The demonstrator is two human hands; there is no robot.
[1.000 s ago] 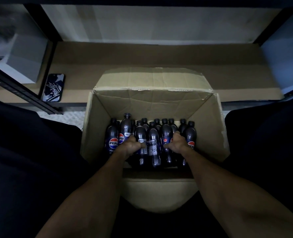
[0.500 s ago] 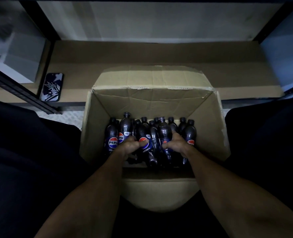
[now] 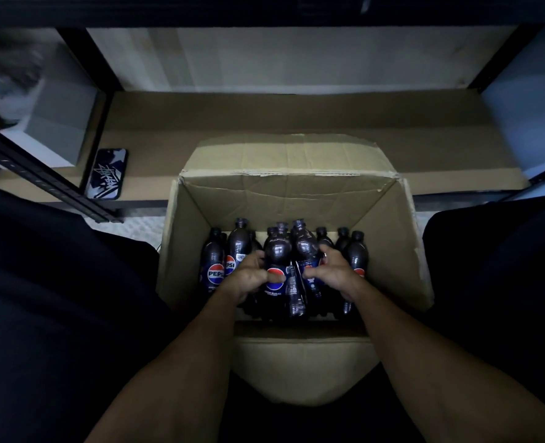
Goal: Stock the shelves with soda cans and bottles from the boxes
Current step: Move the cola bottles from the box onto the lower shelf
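An open cardboard box (image 3: pixel 194 251) sits between my knees and holds several dark Pepsi bottles. My left hand (image 3: pixel 248 276) grips one Pepsi bottle (image 3: pixel 276 260) round its label. My right hand (image 3: pixel 331 273) grips a second Pepsi bottle (image 3: pixel 306 251) beside it. Both bottles stand higher than the others in the box, their caps raised. A third, smaller-looking bottle (image 3: pixel 293 295) shows between the two hands. More bottles (image 3: pixel 215 263) stand at the left and right of the box.
The low shelf (image 3: pixel 296 116) beyond the box is lined with flat cardboard. A phone (image 3: pixel 107 174) lies on its left part beside a grey box (image 3: pixel 57 123). Black shelf posts (image 3: pixel 41 180) stand at left and right. My dark-clothed knees flank the box.
Both hands have closed round two middle bottles and lifted them a little; the pair now stands higher and closer together than one second ago.
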